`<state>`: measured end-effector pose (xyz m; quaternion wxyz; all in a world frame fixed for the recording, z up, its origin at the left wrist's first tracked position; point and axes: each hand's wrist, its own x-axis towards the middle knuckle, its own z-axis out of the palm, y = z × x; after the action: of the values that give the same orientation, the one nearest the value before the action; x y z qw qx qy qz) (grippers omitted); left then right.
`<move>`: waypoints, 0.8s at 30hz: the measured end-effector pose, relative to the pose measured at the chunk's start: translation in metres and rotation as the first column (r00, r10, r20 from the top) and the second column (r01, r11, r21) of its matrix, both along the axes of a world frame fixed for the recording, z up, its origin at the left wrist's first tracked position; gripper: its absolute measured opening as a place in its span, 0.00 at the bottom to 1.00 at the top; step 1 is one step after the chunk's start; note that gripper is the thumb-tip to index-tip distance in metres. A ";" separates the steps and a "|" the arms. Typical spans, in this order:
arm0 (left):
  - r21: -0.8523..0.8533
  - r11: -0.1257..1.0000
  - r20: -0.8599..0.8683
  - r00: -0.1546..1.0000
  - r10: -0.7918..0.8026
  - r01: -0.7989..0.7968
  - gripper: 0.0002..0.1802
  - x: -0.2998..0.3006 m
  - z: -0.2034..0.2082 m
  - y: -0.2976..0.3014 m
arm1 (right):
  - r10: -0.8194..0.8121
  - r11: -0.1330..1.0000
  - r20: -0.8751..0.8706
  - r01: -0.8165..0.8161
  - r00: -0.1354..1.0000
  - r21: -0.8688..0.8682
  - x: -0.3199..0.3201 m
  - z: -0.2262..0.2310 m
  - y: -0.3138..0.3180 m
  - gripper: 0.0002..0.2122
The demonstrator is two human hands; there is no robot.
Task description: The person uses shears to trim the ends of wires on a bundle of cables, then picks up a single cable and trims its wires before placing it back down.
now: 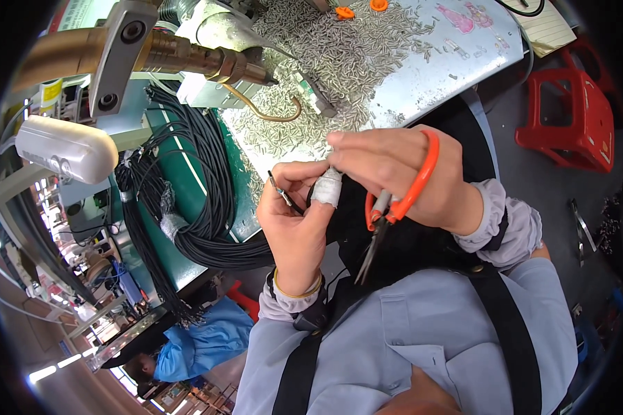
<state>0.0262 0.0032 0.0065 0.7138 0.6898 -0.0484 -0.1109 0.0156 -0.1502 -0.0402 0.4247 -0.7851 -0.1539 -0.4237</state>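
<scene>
Nearest the camera, above the grey-blue shirt front [422, 332] with its black straps, a thin black wire with a bared metal end [282, 195] is pinched in the left hand [294, 221]. The wire is held between the thumb and the curled fingers, its tip projecting up and to the left, clear of the grip. A white tape wrap [327, 187] is seen on one left finger, and a yellow band is worn at that wrist.

Just to the right, the right hand [401, 173] is closed around a pair of orange-handled snips [394, 207]. One handle loop is passed over the back of the hand; the dark blades hang downward, shut, well apart from the wire. The right fingertips are brought against the taped left finger, just beside the wire's held part.

Farther out, a bundle of long black cables [194, 207] is draped over a green bench edge [214, 166]. Beyond it, a heap of small silver metal pins [339, 62] is spread on a pale table top [464, 55], beside a brass-coloured machine nozzle [208, 62].
</scene>
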 end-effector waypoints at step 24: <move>-0.017 0.999 -0.010 0.999 -0.048 0.048 0.11 -0.008 0.002 -0.002 | 0.127 0.992 -0.132 -0.129 0.983 -0.011 -0.013 0.004 -0.001 0.12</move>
<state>0.0184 0.0012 0.0083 0.7169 0.6819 -0.0624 -0.1312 0.0022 -0.1512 -0.0365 0.4524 -0.8038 -0.1800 -0.3417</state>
